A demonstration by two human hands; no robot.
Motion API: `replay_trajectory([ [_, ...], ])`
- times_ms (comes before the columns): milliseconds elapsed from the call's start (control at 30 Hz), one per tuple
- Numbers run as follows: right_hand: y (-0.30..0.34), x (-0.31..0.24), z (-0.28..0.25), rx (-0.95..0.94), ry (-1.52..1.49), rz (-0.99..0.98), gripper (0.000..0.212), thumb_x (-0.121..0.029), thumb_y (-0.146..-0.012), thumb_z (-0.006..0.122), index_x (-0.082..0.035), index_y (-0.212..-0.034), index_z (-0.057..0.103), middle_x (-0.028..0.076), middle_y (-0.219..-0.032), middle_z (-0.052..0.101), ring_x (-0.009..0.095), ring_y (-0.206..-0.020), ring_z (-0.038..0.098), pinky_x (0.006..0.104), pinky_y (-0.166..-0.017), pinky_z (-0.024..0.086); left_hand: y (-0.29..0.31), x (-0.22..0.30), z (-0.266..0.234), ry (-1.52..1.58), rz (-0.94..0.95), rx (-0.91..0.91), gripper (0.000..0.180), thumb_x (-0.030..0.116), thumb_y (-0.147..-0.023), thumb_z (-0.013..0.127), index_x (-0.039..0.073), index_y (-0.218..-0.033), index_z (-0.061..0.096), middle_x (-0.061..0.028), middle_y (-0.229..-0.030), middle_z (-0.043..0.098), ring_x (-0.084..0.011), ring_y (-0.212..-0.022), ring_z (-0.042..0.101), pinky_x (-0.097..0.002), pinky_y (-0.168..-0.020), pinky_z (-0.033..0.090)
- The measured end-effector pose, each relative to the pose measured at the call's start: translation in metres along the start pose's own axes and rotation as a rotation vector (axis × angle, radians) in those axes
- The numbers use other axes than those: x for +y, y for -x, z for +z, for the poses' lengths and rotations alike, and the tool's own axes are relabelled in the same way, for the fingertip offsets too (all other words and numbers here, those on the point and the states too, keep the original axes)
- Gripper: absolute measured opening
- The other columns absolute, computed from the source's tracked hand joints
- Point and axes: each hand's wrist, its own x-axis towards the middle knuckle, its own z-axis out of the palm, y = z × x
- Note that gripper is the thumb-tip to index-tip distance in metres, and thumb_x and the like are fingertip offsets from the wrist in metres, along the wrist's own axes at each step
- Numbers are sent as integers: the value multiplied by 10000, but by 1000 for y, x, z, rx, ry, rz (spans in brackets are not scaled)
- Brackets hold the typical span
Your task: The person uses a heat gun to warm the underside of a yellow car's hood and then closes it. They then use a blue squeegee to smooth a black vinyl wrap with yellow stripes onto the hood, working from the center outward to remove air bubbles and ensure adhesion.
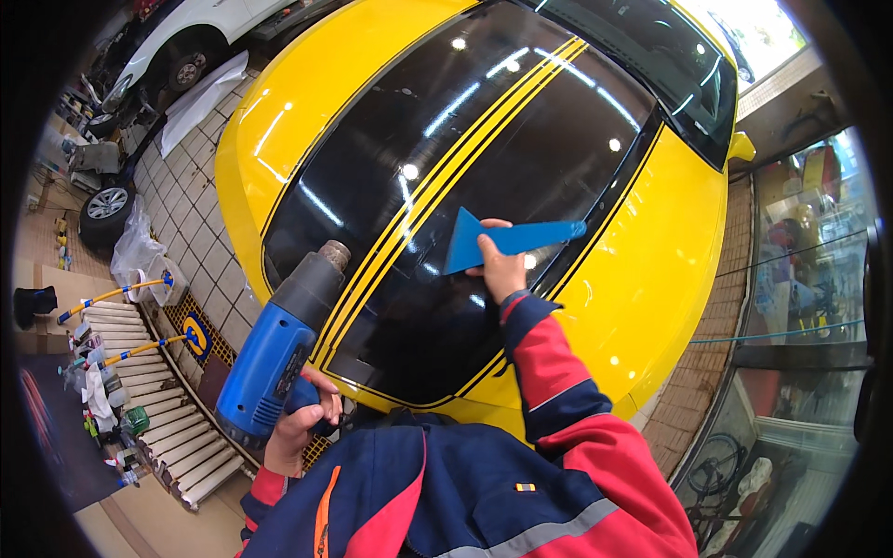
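My left hand (302, 418) is wrapped round the handle of a blue and black heat gun (270, 358). Its metal nozzle points up and away from me, over the near left edge of the car hood (521, 177). The hood is glossy black with yellow stripes (437, 200) down its length, on a yellow car. My right hand (503, 270) grips a blue squeegee (512, 239) above the hood, right of the stripes. The squeegee's wide blade is to the left and its narrow handle end to the right. Whether the blade touches the surface I cannot tell.
The car's yellow fenders (642, 279) flank the hood. At the left lie a loose wheel (107, 206), a ribbed white radiator (177, 409) and yellow-handled tools (139, 352). A white car (177, 37) stands far left. Glass panels (800, 279) line the right side.
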Motion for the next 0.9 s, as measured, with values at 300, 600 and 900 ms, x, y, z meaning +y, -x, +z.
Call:
replay_trajectory([
  [300,1,22,63,96,-130,-38,280,-110,-1024,709,-132,-1301,680,75,-1029,732,191,-771,741,324,-515,616,-20,2,7,0,-32,-72,446,254,-776,774,-55,-1075,657,-87,-692,613,-221,-634,651,-384,-760,569],
  [600,-20,-17,-36,-21,89,-136,290,-70,-968,810,-34,-1252,762,96,-1112,771,217,-975,757,360,-894,630,-9,-3,-3,14,-12,-140,457,248,-797,794,-53,-1117,665,-88,-714,630,-223,-651,663,-384,-751,572],
  [900,-85,-51,-7,-403,510,-137,229,-96,-931,838,-32,-1150,818,111,-1102,814,251,-1003,784,396,-947,637,2,-4,-7,-28,-3,-119,423,220,-844,791,-68,-1123,658,-79,-733,614,-200,-687,644,-367,-726,565],
])
